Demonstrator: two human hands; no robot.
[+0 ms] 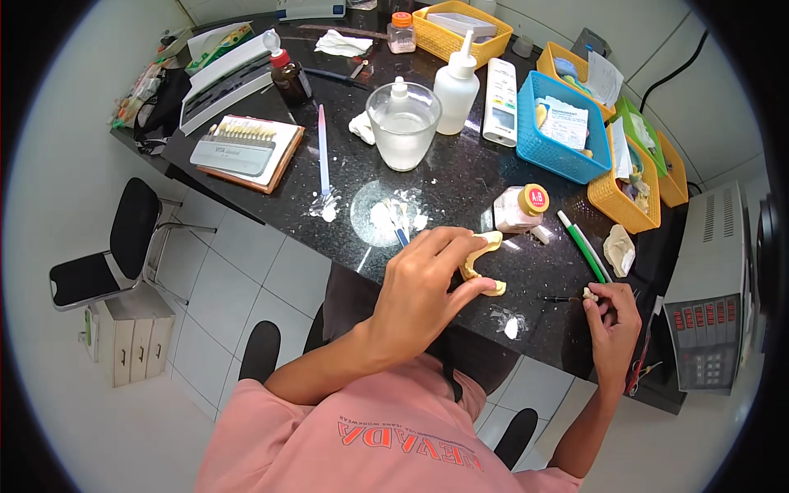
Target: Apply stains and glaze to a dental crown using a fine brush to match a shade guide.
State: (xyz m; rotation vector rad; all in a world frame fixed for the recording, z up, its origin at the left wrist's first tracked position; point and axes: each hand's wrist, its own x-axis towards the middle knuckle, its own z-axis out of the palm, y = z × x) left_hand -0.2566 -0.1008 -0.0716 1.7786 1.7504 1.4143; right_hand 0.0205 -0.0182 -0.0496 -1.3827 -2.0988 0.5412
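My left hand [415, 283] is closed around a pale yellow, horseshoe-shaped dental cast [478, 253] above the front edge of the black counter. Its thumb and fingers pinch the two ends of the arch. Farther right, my right hand [616, 324] holds a small cream-coloured piece [589, 294], perhaps a tooth section, between thumb and fingertips. A thin dark tool [559, 299] lies beside that piece; I cannot tell if the hand touches it. White powder [511, 325] is spilled between my hands. Just past my left hand, a blue-handled tool [402, 235] rests in a white, messy patch.
Beyond my hands stand a powder jar [516, 212], a glass of liquid [403, 140] and a white squeeze bottle [454, 94]. Baskets, including a blue one [567, 160], line the back right. A tooth shade guide [238, 152] lies left; a control unit [711, 329] stands right.
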